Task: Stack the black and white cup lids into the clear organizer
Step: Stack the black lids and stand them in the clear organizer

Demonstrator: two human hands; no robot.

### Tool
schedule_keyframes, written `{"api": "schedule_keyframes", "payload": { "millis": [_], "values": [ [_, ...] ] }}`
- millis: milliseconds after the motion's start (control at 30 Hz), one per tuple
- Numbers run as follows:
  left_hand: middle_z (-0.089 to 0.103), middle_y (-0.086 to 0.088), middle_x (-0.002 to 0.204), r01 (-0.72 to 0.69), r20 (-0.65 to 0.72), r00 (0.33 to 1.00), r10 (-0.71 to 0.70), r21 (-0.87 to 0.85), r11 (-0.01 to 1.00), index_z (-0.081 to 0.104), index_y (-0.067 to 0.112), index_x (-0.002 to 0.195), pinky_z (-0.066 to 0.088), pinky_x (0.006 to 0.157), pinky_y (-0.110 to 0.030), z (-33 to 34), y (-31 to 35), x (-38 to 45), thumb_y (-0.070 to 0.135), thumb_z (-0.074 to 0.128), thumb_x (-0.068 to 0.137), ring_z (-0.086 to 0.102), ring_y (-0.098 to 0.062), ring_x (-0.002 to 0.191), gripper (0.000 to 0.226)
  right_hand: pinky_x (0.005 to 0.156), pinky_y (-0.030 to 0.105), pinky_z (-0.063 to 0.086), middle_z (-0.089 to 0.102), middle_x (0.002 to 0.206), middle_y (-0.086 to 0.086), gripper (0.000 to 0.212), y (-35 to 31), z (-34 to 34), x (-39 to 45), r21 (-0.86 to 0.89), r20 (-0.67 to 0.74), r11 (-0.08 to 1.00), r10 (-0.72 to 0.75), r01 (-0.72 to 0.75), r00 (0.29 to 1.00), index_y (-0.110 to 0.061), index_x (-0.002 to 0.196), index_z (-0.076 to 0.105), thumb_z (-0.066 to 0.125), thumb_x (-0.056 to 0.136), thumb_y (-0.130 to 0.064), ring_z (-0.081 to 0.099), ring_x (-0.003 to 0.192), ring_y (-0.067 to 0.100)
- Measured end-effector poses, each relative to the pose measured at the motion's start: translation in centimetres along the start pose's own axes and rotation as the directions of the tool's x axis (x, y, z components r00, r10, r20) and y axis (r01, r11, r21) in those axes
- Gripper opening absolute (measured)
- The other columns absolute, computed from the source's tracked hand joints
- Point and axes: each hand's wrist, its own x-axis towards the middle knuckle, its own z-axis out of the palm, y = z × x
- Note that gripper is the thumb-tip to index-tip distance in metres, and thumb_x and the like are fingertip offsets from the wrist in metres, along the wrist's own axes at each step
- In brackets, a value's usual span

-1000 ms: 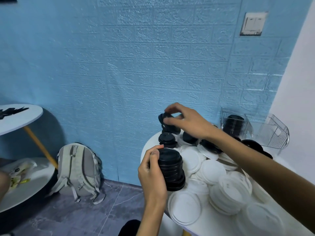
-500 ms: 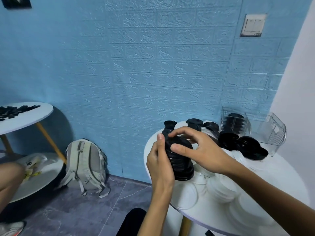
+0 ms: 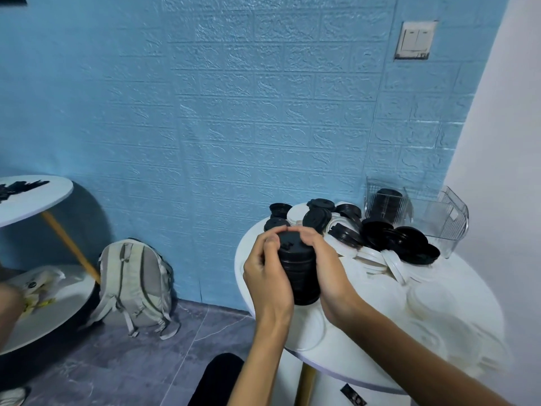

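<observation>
Round white table (image 3: 248, 259): loose black lids (image 3: 407, 241), white lids (image 3: 433, 300), clear organizer (image 3: 439, 218).

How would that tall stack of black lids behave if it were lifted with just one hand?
The stack of black lids is tall and narrow, so it would probably lean or split partway. Both the left hand and right hand grip its sides, suggesting it needs steadying. Thin plastic, likely light.

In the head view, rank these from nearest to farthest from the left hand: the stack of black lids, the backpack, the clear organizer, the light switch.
1. Stack of black lids: gripped by the left hand.
2. Backpack: on the floor to the left.
3. Clear organizer: at the table's far right edge.
4. Light switch: high on the wall, upper right.
</observation>
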Motion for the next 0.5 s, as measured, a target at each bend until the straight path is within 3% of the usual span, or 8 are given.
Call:
{"api": "schedule_keyframes", "payload": {
  "millis": [167, 267, 433, 500],
  "values": [
    [0.078, 0.005, 0.094, 0.002, -0.005, 1.0, -0.002, -0.006, 1.0, 0.078, 0.026, 0.086, 0.053, 0.088, -0.035, -0.2, -0.6, -0.3, 0.024, 0.044, 0.085, 0.07, -0.015, 0.097, 0.034, 0.077, 0.013, 0.051, 0.077, 0.101, 0.002, 0.032, 0.5, -0.3, -0.2, -0.04, -0.043, 0.999, -0.033, 0.031, 0.999, -0.011, 0.103, 0.074, 0.043, 0.098, -0.004, 0.068, 0.092, 0.006],
    [0.078, 0.008, 0.097, 0.024, -0.005, 1.0, -0.024, 0.0, 1.0, 0.079, 0.026, 0.09, 0.052, 0.09, -0.034, -0.3, -0.9, -0.3, 0.027, 0.044, 0.085, 0.07, -0.012, 0.099, 0.036, 0.082, 0.015, 0.05, 0.077, 0.105, 0.003, 0.032, 0.7, -0.5, -0.1, -0.087, -0.013, 0.996, -0.005, 0.004, 1.0, -0.012, 0.105, 0.074, 0.043, 0.099, -0.007, 0.068, 0.097, 0.008],
    [0.079, 0.007, 0.097, 0.058, -0.023, 0.998, -0.058, -0.002, 0.998, 0.08, 0.027, 0.088, 0.053, 0.096, -0.041, -1.3, -1.7, 0.4, 0.032, 0.046, 0.085, 0.071, -0.015, 0.1, 0.034, 0.098, 0.026, 0.046, 0.074, 0.114, -0.001, 0.027, 0.7, -1.5, 0.8, -0.278, 0.161, 0.957, 0.135, -0.086, 0.978, -0.019, 0.112, 0.071, 0.046, 0.105, -0.026, 0.065, 0.109, 0.008],
    [0.079, 0.005, 0.096, 0.056, -0.049, 0.997, -0.056, 0.0, 0.998, 0.079, 0.027, 0.086, 0.053, 0.095, -0.044, -1.8, -2.0, 0.8, 0.034, 0.046, 0.085, 0.071, -0.018, 0.099, 0.034, 0.094, 0.028, 0.047, 0.073, 0.118, -0.001, 0.037, -0.2, -2.0, 2.3, -0.391, 0.239, 0.913, 0.222, -0.116, 0.945, -0.02, 0.117, 0.069, 0.046, 0.105, -0.045, 0.065, 0.106, 0.007]
  ]
}}
